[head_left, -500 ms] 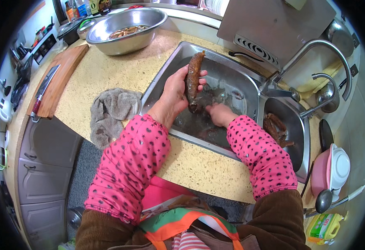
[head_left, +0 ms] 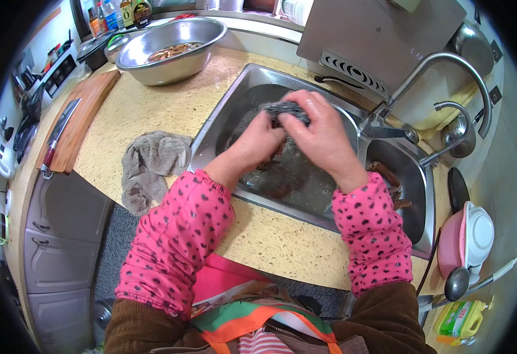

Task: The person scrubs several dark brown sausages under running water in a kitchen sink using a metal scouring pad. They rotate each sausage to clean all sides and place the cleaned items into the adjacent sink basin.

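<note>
Over the large sink basin (head_left: 208, 133), my two hands work close together above cloudy water. My right hand (head_left: 326, 135) is closed on a dark grey wire scourer (head_left: 288, 110), pressed down at the top of my left hand. My left hand (head_left: 253, 141) is closed around a thick brown sausage (head_left: 276, 154), which the hands and scourer mostly hide; only a little brown shows under the fingers. Dim dark shapes lie in the water below. Several brown sausages (head_left: 385, 173) lie in the small basin on the right, partly behind my right wrist.
A grey cloth (head_left: 155, 165) lies on the counter left of the sink. Farther left is a cutting board (head_left: 96, 112) with a knife (head_left: 63, 130). A large metal bowl (head_left: 173, 68) stands at the back. The faucet (head_left: 441, 65) arches over the right side; a pink basin (head_left: 452, 245) stands beyond.
My right hand has come up out of the water with the scourer and moved onto the sausage. My left hand has turned and lowered, so the sausage is now mostly covered.
</note>
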The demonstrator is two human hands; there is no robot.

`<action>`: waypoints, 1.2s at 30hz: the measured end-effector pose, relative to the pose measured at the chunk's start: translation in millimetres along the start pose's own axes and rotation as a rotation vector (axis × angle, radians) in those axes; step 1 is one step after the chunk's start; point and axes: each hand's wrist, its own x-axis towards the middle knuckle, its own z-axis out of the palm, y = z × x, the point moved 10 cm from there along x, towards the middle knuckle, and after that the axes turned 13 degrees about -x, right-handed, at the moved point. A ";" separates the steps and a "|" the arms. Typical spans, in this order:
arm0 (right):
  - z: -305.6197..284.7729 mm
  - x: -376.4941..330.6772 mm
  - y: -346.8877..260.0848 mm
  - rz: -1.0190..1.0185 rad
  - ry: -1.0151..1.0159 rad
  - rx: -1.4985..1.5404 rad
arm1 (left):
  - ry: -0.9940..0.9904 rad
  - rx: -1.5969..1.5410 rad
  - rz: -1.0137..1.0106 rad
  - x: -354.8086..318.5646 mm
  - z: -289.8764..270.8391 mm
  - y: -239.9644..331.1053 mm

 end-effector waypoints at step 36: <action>-22.8 -3.7 138.3 0.611 0.068 0.970 | 0.065 0.517 0.286 9.1 -20.8 19.7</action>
